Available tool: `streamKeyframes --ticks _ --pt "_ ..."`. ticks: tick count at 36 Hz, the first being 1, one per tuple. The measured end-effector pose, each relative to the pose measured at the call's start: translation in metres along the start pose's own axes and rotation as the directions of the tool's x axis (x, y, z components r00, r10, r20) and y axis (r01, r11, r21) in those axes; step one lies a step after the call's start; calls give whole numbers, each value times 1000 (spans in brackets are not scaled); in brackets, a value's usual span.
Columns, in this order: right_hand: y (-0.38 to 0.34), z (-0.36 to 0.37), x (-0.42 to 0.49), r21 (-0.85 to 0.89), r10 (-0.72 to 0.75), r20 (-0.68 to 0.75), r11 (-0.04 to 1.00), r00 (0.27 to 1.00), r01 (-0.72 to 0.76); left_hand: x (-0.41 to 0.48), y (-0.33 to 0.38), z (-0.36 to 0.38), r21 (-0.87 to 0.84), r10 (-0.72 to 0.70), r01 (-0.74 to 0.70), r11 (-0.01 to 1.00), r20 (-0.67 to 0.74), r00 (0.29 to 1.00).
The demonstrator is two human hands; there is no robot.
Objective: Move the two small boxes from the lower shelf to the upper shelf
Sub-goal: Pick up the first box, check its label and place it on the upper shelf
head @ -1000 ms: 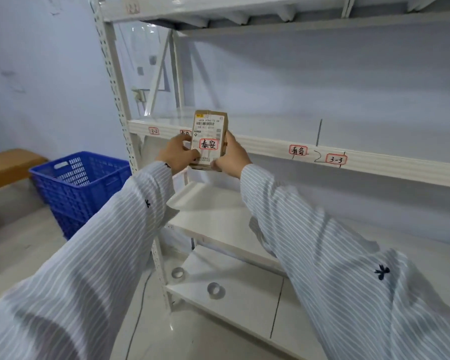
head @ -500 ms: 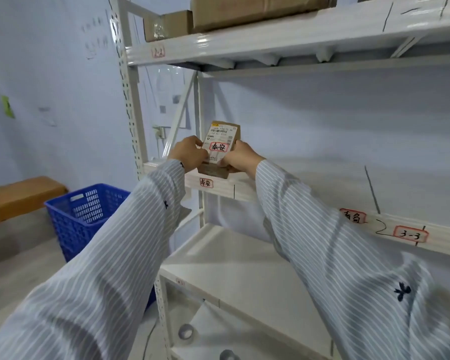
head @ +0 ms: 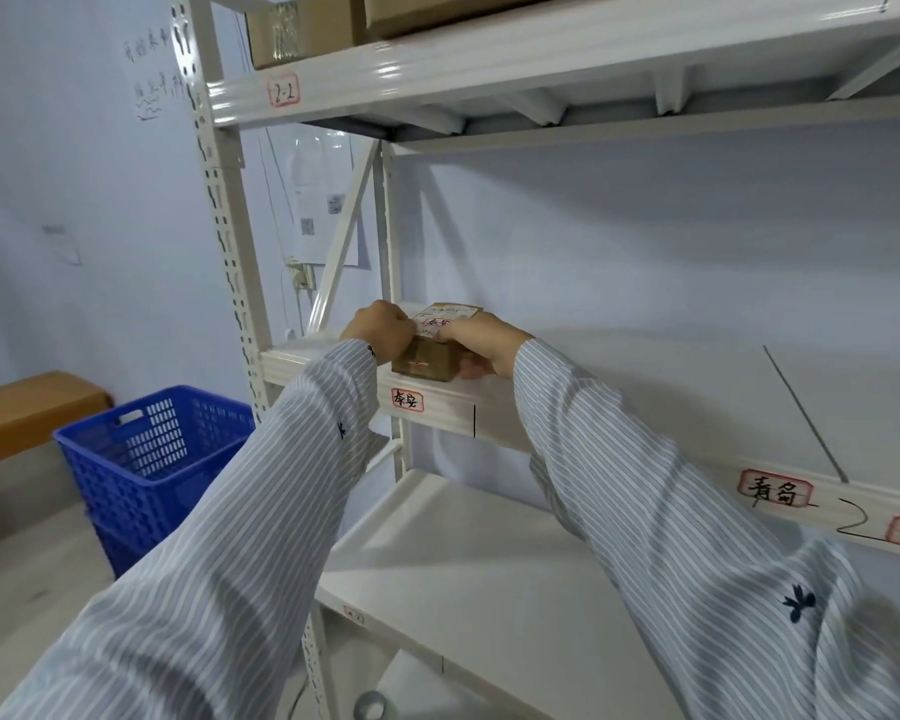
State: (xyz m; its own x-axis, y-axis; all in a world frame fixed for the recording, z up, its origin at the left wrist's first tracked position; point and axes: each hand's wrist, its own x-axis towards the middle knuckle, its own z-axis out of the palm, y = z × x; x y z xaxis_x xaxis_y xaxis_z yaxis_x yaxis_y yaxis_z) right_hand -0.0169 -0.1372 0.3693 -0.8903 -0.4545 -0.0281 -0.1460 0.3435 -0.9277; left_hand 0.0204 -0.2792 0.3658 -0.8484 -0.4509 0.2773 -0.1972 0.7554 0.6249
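A small brown cardboard box (head: 430,358) with a white label and a red-framed sticker lies flat at the front left edge of the white shelf (head: 645,387) marked with red-framed tags. My left hand (head: 380,330) grips its left side and my right hand (head: 481,343) its right side, fingers curled over the top. I see only one small box; whether a second lies under it I cannot tell. The shelf below (head: 468,553) is bare where it shows.
Large cardboard boxes (head: 307,28) stand on the top shelf labelled 2-2. A blue plastic crate (head: 146,459) sits on the floor left of the rack, beside a wooden bench (head: 22,413). Perforated uprights (head: 219,200) frame the rack's left side. Tape rolls (head: 370,706) lie on the lowest board.
The box was held upright in front of the shelf; both hands have tipped it flat and lowered it onto the shelf's front edge. The view has tilted upward.
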Motion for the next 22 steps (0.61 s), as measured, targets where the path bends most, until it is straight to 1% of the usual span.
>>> streamKeyframes --ticks 6,10,15,22 --pt "1 -1 -7 -40 -5 -7 999 1000 4 1 1 4 10 -5 5 1000 -9 1000" --pt "3 -6 -15 -92 -18 -28 996 999 15 -6 6 3 65 -13 17 998 -57 998" --pt "7 -22 -35 -198 -50 -89 980 995 32 -23 21 -3 96 54 -41 995 -137 989" --pt "18 -59 -90 -330 -112 -192 943 975 43 -68 61 8 94 118 -109 990 -98 988"
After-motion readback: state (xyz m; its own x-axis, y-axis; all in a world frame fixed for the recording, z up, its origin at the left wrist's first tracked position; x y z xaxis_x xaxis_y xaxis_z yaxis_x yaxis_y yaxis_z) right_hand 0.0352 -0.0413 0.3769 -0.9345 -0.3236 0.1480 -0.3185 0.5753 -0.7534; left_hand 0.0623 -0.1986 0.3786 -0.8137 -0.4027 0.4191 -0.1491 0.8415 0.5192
